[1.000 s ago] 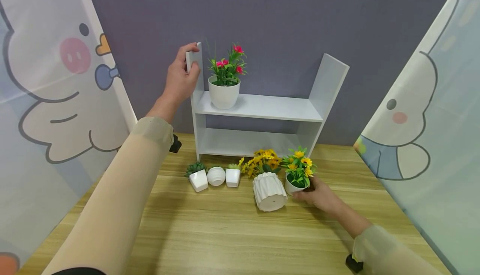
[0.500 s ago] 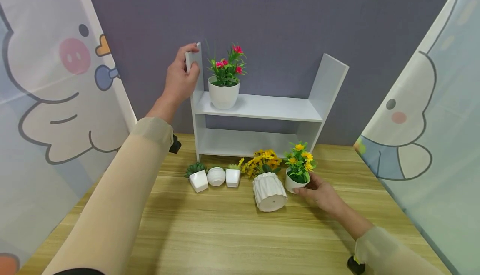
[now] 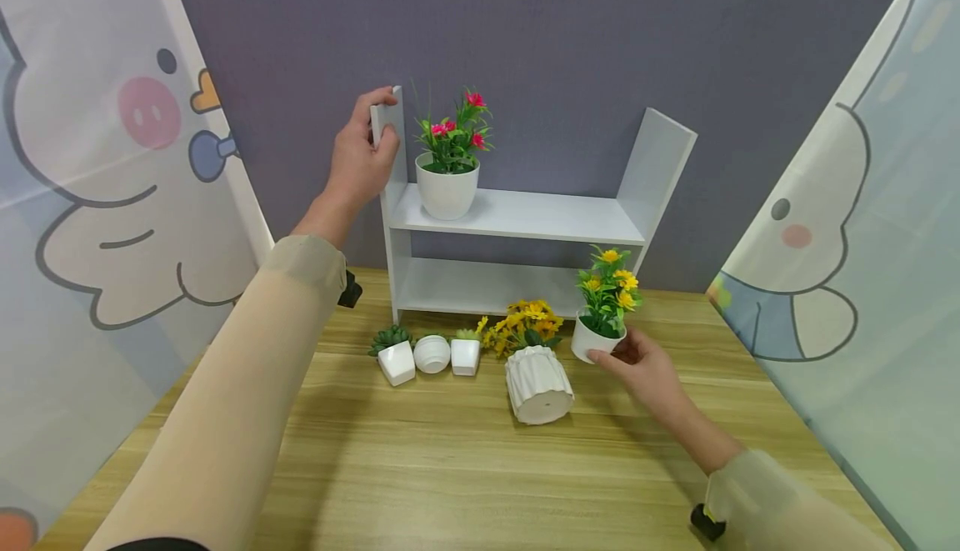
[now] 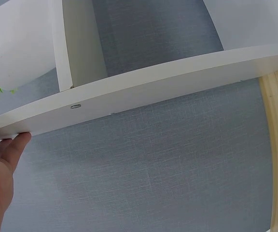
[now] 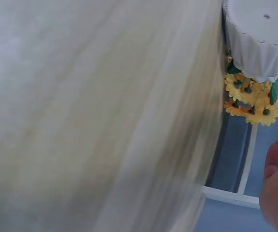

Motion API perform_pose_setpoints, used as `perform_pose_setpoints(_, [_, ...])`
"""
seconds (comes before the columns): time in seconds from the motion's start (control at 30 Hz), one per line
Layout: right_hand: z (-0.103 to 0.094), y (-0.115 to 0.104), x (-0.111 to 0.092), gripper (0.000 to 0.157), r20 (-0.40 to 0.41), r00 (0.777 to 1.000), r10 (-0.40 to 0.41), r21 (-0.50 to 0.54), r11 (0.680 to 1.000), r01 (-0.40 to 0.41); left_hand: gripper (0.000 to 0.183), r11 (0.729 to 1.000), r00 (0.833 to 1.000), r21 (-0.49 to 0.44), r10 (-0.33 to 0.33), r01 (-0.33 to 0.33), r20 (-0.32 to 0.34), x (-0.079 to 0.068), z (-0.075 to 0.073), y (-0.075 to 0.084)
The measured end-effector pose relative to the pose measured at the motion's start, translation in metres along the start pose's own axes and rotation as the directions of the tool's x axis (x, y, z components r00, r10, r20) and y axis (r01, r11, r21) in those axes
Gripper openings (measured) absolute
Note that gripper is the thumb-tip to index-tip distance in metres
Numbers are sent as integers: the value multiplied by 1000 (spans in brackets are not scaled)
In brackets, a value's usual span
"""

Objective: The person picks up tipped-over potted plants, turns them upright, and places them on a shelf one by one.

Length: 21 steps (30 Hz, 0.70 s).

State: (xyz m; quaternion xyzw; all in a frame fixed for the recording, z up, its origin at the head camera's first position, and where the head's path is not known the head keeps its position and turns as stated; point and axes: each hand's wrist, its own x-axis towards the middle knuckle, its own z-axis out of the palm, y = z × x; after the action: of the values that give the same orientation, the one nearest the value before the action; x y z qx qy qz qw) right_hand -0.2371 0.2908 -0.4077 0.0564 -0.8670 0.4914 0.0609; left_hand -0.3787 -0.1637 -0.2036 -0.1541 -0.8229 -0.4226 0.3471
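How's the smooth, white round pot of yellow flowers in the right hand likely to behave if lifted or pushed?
Probably light: the right hand alone holds the smooth, white round pot. Likely top-heavy: the yellow flowers and green leaves stand taller than the pot, which tapers toward its base. Possibly slippery: its wall looks smooth.

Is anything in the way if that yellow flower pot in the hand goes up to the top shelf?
Nothing visible blocks it. The right hand holds the yellow-flowered pot, and the way up to the upper shelf looks open in the head view. The tipped fluted pot lies off to the left, not between them.
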Motion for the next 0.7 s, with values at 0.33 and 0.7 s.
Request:
perform_pose_setpoints(0.33, [-6, -24, 9, 55, -63, 995, -72, -5, 997, 71, 44, 1000, 1000, -9, 12, -12, -3, 0, -1, 0])
perform_pose_setpoints(0.7, [-12, -51, 21, 51, -93, 984, -149, -18, 989, 148, 45, 1000, 1000, -3, 8, -8, -1, -1, -1, 1])
